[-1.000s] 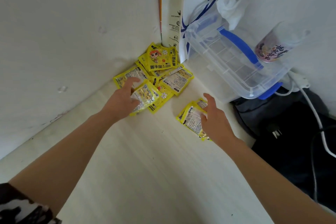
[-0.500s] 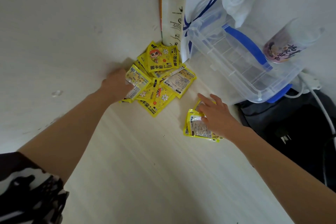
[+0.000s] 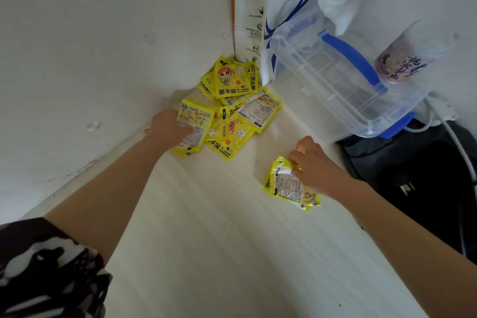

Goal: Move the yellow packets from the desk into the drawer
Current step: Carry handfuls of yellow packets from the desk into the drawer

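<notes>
Left hand [image 3: 169, 128] gripping a yellow packet [image 3: 195, 125] at the pile's near edge, remaining packets [image 3: 240, 100] just beyond its fingers, right hand [image 3: 313, 165] pinching a small stack [image 3: 290, 186] beneath its palm on the desk [image 3: 219, 227]

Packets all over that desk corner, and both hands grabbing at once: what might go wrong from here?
1. The right hand pinches a small stack of packets by one end; the lower ones could slide out when lifted.
2. The left hand grips one packet lying on the pile; pulling it may drag or scatter neighbours.
3. One packet leans against the paper bag in the corner and could easily be missed.
</notes>
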`<state>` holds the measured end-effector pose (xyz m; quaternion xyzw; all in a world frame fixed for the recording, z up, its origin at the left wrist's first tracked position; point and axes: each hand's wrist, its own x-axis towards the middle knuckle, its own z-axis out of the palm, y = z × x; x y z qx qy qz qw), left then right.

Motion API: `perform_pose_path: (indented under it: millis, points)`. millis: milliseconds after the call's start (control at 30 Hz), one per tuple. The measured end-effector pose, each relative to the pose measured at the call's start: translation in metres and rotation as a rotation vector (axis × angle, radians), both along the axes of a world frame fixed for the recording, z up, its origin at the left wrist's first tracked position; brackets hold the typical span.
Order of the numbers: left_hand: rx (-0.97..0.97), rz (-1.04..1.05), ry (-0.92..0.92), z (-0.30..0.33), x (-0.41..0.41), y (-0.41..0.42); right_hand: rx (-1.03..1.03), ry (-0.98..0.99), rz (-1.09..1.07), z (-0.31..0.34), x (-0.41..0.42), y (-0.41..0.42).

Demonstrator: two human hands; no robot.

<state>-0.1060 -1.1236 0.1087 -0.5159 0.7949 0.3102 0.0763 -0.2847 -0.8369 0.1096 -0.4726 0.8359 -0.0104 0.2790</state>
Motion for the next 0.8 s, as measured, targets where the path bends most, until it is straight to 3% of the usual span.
perform_pose_path:
  millis: [133,233,500,800]
  points:
    - [-0.074,0.076,-0.058,0.003,0.009,0.019,0.022,-0.124,-0.031,0.002,0.003,0.012]
    - [-0.046,0.167,0.102,0.002,0.029,0.035,0.015,-0.178,-0.108,0.005,0.010,0.027]
    - [0.314,0.667,0.506,0.001,0.101,0.103,-0.108,-0.247,-0.411,0.009,0.060,0.075]
    - [0.589,0.848,0.673,0.006,0.199,0.192,-0.322,-0.581,-0.804,0.024,0.164,0.119]
